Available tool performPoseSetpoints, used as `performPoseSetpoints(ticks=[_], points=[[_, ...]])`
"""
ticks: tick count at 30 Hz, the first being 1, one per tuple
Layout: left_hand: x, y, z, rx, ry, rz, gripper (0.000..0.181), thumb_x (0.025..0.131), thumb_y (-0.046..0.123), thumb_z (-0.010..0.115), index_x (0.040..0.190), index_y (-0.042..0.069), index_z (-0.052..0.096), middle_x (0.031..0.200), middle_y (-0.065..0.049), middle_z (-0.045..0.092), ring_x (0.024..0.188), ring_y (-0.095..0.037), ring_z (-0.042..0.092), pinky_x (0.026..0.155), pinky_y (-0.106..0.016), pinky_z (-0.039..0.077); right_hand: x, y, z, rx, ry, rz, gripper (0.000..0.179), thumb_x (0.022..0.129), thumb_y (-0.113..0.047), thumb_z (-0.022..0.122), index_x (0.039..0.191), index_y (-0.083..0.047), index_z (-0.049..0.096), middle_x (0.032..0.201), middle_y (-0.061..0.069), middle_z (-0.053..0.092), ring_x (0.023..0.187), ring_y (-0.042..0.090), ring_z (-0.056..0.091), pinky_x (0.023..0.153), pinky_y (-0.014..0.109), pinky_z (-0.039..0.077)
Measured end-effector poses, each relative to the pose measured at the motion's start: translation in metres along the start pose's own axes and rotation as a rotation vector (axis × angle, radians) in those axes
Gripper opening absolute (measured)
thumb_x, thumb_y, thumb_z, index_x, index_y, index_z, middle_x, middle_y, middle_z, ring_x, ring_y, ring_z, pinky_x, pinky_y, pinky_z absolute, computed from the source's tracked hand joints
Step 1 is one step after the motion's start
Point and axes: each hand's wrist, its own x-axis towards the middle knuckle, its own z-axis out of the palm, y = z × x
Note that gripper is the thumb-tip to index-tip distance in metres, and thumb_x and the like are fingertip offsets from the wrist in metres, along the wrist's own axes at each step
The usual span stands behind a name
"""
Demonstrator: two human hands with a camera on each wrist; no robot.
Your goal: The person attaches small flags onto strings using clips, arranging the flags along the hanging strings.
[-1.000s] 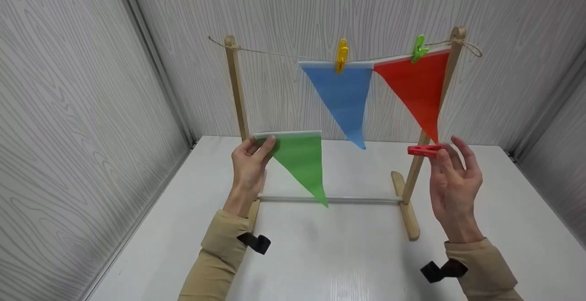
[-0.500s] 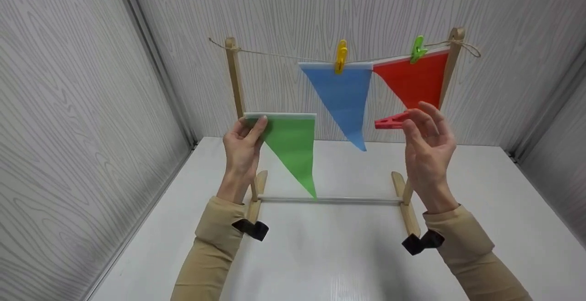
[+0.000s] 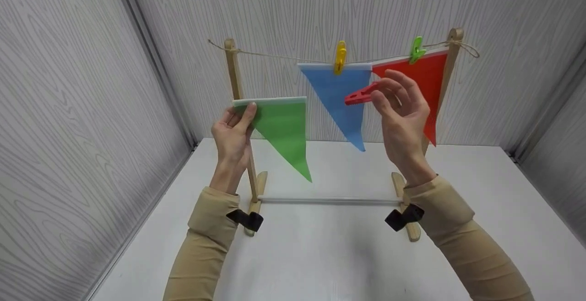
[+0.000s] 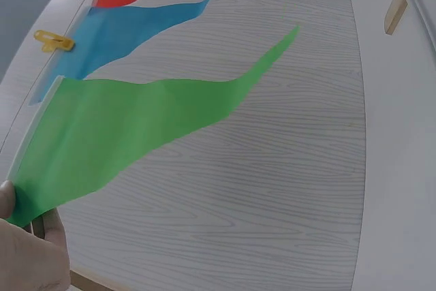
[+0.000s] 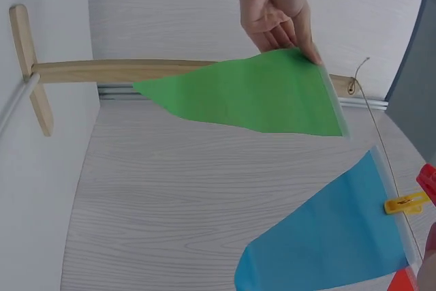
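Between thumb and fingers my left hand (image 3: 232, 136) pinches the upper left corner of a green pennant (image 3: 286, 127), whose white top edge lies below the string (image 3: 270, 55). My right hand (image 3: 403, 118) pinches a red clothespin (image 3: 361, 95) in front of the blue pennant (image 3: 341, 86). That blue pennant hangs from the string by a yellow clothespin (image 3: 339, 57). Beside it a red pennant (image 3: 430, 81), partly hidden by my right hand, hangs by a green clothespin (image 3: 417, 50). In the right wrist view the green pennant (image 5: 252, 93) is apart from the string.
A wooden stand carries the string between its left post (image 3: 233, 72) and right post (image 3: 451, 63). A white rod (image 3: 329, 200) joins its feet low down. The white table (image 3: 311, 246) spreads below, with grey wood-grain walls (image 3: 284, 8) behind and at both sides.
My left hand has raised the green pennant and moved it slightly left, closer to the string. My right hand has carried the red clothespin up and left, from beneath the red pennant to the blue one.
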Motion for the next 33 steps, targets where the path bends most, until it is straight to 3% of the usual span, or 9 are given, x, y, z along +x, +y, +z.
performPoseSetpoints(ticks=[5, 14, 20, 26, 33], points=[[0.006, 0.007, 0.001, -0.005, 0.026, -0.008, 0.015, 0.092, -0.002, 0.068, 0.107, -0.002, 0.063, 0.096, -0.004, 0.073, 0.092, -0.013, 0.073, 0.096, -0.031, 0.058, 0.013, 0.001, 0.014, -0.042, -0.032, -0.026, 0.038, 0.089, -0.001, 0.071, 0.127, -0.003, 0.061, 0.114, 0.02, 0.069, 0.107, 0.027, 0.067, 0.099, 0.031, 0.057], [0.017, 0.014, 0.005, -0.007, 0.032, -0.019, 0.018, 0.092, 0.001, 0.069, 0.109, -0.003, 0.063, 0.099, -0.006, 0.073, 0.095, -0.013, 0.072, 0.101, -0.034, 0.056, 0.032, 0.005, 0.038, -0.09, -0.033, -0.074, 0.037, 0.088, 0.002, 0.068, 0.124, -0.001, 0.062, 0.107, 0.01, 0.073, 0.103, 0.027, 0.069, 0.102, 0.034, 0.056], [0.023, 0.019, 0.007, 0.039, 0.03, -0.003, 0.024, 0.094, 0.004, 0.068, 0.115, -0.004, 0.062, 0.102, -0.005, 0.071, 0.097, -0.013, 0.072, 0.102, -0.032, 0.056, 0.041, 0.004, 0.054, -0.134, -0.098, -0.107, 0.038, 0.087, -0.001, 0.071, 0.124, 0.001, 0.062, 0.107, 0.008, 0.074, 0.103, 0.025, 0.071, 0.101, 0.035, 0.057], [0.028, 0.023, 0.008, 0.054, 0.057, 0.005, 0.022, 0.093, 0.007, 0.07, 0.113, -0.002, 0.065, 0.102, -0.006, 0.072, 0.097, -0.014, 0.072, 0.102, -0.033, 0.056, 0.051, 0.003, 0.071, -0.156, -0.139, -0.127, 0.041, 0.086, -0.003, 0.073, 0.124, 0.004, 0.06, 0.105, 0.002, 0.073, 0.103, 0.027, 0.071, 0.099, 0.035, 0.058], [0.032, 0.026, 0.011, 0.044, 0.07, 0.001, 0.022, 0.091, 0.007, 0.073, 0.11, 0.0, 0.066, 0.101, -0.006, 0.072, 0.096, -0.015, 0.071, 0.101, -0.034, 0.056, 0.057, 0.001, 0.087, -0.197, -0.154, -0.153, 0.038, 0.088, -0.003, 0.073, 0.124, 0.005, 0.06, 0.105, 0.009, 0.072, 0.102, 0.026, 0.071, 0.102, 0.036, 0.056]])
